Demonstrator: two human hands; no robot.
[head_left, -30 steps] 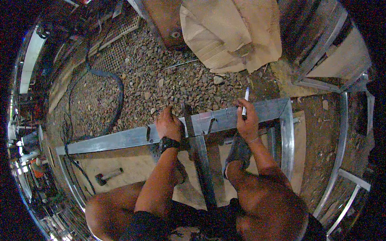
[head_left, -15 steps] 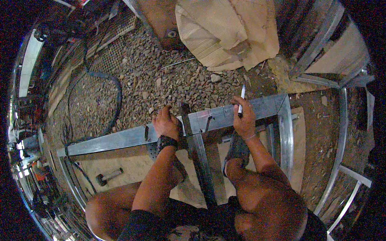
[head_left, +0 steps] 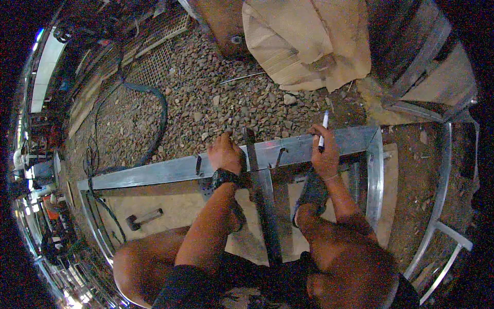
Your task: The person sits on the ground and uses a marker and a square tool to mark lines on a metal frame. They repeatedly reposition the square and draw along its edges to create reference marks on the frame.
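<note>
A long grey metal beam (head_left: 149, 173) runs across in front of me as the far side of a welded-looking frame. My left hand (head_left: 225, 153), with a dark watch on its wrist, is on the beam, fingers bent over its far edge. Just right of it, a dark crossbar (head_left: 263, 198) meets the beam, its end sticking up past it. My right hand (head_left: 325, 157) holds a white marker (head_left: 324, 129), blue end pointing away and black end toward the palm, above the beam's right part. Small dark hooked pieces (head_left: 280, 156) sit along the beam on both sides of the crossbar.
A hammer (head_left: 145, 219) lies on the tan board inside the frame, at left. Gravel (head_left: 206, 98) spreads beyond the beam, crossed by a dark cable (head_left: 163, 116). Brown cardboard (head_left: 309, 41) lies at the far side; another metal frame (head_left: 442, 170) stands at right.
My view has shifted, so the whole scene sits slightly further right. My left hand's fingers look closer together and a little nearer the crossbar. The right hand still holds the marker.
</note>
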